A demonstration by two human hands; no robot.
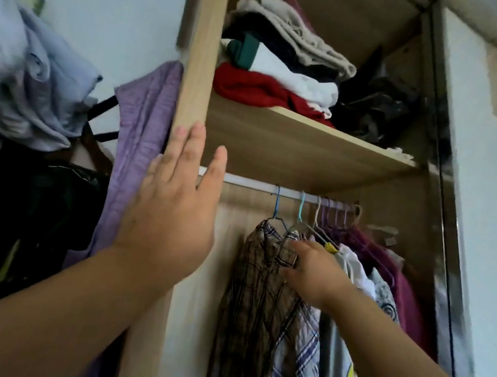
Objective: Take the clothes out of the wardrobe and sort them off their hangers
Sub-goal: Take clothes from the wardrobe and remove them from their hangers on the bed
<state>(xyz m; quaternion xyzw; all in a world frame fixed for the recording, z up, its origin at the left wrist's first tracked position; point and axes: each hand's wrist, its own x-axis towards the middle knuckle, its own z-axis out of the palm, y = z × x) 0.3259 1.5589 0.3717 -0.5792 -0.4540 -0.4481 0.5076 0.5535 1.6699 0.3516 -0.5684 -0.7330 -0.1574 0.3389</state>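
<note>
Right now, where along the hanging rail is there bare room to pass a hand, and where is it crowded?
The rail is bare between the left hand and the blue hanger; below it, the back panel shows left of the brown plaid shirt. Purple hangers crowd the right end.

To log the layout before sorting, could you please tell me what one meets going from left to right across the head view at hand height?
pale blue clothes → purple garment → left hand → brown plaid shirt → right hand → maroon garment
</note>
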